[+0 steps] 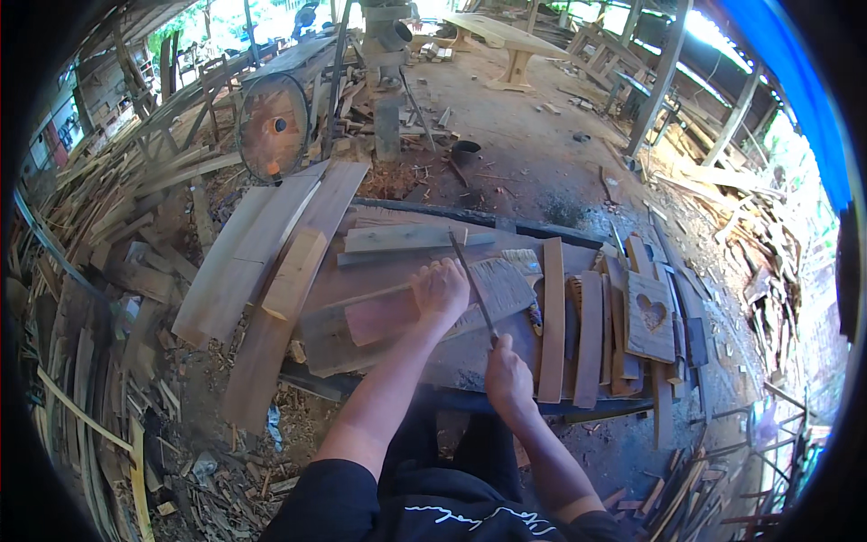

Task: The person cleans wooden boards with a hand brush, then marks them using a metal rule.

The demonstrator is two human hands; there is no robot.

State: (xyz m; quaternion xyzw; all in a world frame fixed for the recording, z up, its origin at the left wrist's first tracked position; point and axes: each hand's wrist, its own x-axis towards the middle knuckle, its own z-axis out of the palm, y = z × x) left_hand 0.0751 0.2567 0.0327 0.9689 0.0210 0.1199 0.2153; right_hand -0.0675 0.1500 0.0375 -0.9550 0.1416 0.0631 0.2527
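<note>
My right hand [509,378] is closed round the handle of a long, narrow, dark metal blade [471,278]. The blade slants up and to the left, past the side of a wooden board [504,287] with a rough, notched-looking edge. Close to the blade's left side, my left hand [441,291] has its fingers curled over that board. A wider plank [339,339] with a pinkish patch lies beneath my left wrist. Whether the blade touches the board, I cannot tell.
Several narrow wood strips [552,316] and a panel with a heart-shaped cutout [648,348] lie on the right of the workbench. Long planks [298,298] lean at its left. Beyond stand a round fan [272,126], a post [386,117] and a wooden table [506,34]. Scrap wood [99,379] covers the ground.
</note>
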